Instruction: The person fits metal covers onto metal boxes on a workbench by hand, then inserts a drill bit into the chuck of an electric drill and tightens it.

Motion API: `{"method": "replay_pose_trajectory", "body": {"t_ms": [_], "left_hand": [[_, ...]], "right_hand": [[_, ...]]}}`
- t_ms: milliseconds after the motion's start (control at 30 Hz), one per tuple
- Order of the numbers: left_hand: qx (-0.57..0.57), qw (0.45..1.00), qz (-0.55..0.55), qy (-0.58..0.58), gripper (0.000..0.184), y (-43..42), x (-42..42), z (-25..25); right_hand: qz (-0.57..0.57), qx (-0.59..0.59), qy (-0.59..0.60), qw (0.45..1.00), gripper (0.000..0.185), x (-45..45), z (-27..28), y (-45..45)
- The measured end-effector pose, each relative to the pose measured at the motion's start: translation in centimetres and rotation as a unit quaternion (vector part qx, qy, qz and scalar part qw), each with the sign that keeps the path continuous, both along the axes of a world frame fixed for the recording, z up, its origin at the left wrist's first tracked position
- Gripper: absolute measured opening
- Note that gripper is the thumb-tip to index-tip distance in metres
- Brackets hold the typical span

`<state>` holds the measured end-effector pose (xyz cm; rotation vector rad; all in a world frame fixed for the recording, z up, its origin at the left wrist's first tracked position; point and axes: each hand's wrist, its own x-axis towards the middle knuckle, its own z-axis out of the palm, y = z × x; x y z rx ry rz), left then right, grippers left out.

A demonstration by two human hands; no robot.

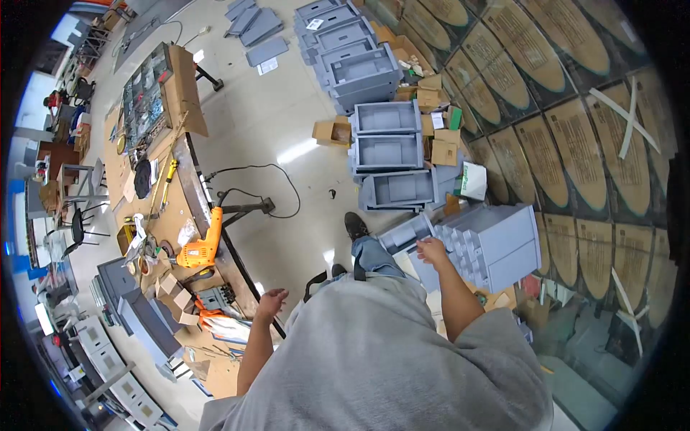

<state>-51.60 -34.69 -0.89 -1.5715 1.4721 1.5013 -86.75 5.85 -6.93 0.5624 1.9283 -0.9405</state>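
Through the head camera I see the left hand [272, 302] at lower left of centre, near the workbench [192, 208] edge, its fingers loosely apart with nothing I can see between them. The right hand [431, 250], right of centre, has its fingers curled; I can't tell whether it grips anything. It appears in front of the large grey housing [496, 251], which sits on the right, below the middle of the frame; I can't make out whether they touch. On the bench I have an orange drill [201, 248] left of centre, orange-and-white gloves [227, 327] lower down, and a yellow-handled tool [169, 181] above the drill. Grey drawer-like units [389, 152] run from upper centre down toward the housing, beside an open cardboard box [332, 132]. Stacked brown cartons [571, 140] fill the upper right.
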Motion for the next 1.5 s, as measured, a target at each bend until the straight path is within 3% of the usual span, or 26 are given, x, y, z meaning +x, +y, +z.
{"method": "replay_pose_trajectory", "body": {"t_ms": [33,133,267,300,400,433,567,667,767,867,900,1000,1133,1233,1333,1500], "left_hand": [[-0.002,1.000,0.007,-0.004,0.043,0.2,-0.2,0.2],[0.005,0.999,0.040,-0.012,0.034,0.6,-0.6,0.5],[0.000,0.996,0.088,-0.010,0.031,1.4,-0.4,0.1],[-0.006,0.995,0.096,-0.010,0.031,1.6,-0.5,0.1],[-0.026,0.992,0.120,0.010,0.030,2.6,-1.2,0.8],[-0.045,0.995,0.088,0.016,0.034,2.8,-1.6,1.2],[-0.052,0.995,0.075,0.049,0.039,3.3,-1.5,2.0],[-0.042,0.996,0.057,0.061,0.031,2.8,-2.0,3.4],[-0.074,0.996,0.042,0.032,0.029,1.7,-2.4,4.2],[-0.070,0.995,0.068,0.011,0.027,0.5,-1.7,3.3],[-0.047,0.996,0.076,0.020,0.027,0.1,-1.1,2.8],[0.019,0.989,0.140,0.037,0.026,-1.0,2.2,-2.0],[0.007,0.991,0.124,0.049,0.027,-0.9,2.6,-2.1],[-0.045,0.999,0.022,-0.008,0.026,0.0,-0.2,2.1],[-0.064,0.997,-0.040,0.020,0.026,0.0,0.2,2.0],[-0.046,0.999,0.004,0.009,0.026,0.3,-0.4,3.2]], "right_hand": [[-0.001,0.000,-0.008,1.000,0.050,-0.6,-0.3,0.0],[0.003,0.000,-0.006,1.000,0.053,-2.6,-0.5,-0.7],[0.030,-0.021,0.014,0.999,0.045,-6.0,-0.6,-3.5],[0.029,-0.032,-0.007,0.999,0.038,-7.0,-2.9,-3.6],[0.074,-0.060,0.025,0.995,0.048,-10.0,-2.2,-6.0],[0.053,-0.101,0.025,0.993,0.053,-10.6,-1.8,-6.7],[0.036,-0.083,0.041,0.995,0.048,-12.0,0.0,-9.1],[0.014,-0.110,0.028,0.993,0.041,-11.5,-0.5,-9.0],[0.096,-0.106,0.008,0.990,0.035,-9.5,0.0,-8.1],[0.054,-0.129,-0.063,0.988,0.035,-7.2,-0.4,-6.8],[0.073,-0.125,-0.089,0.985,0.036,-6.8,-3.1,-5.5],[0.112,-0.081,-0.099,0.985,0.038,-5.0,-1.8,-4.8],[0.076,-0.028,-0.091,0.993,0.038,-3.3,0.0,-4.6],[0.040,-0.058,-0.095,0.993,0.040,-3.6,0.1,-4.2],[0.061,-0.040,-0.082,0.994,0.041,-4.2,0.3,-4.5],[0.068,-0.023,-0.049,0.996,0.041,-4.8,-0.2,-5.5]]}}
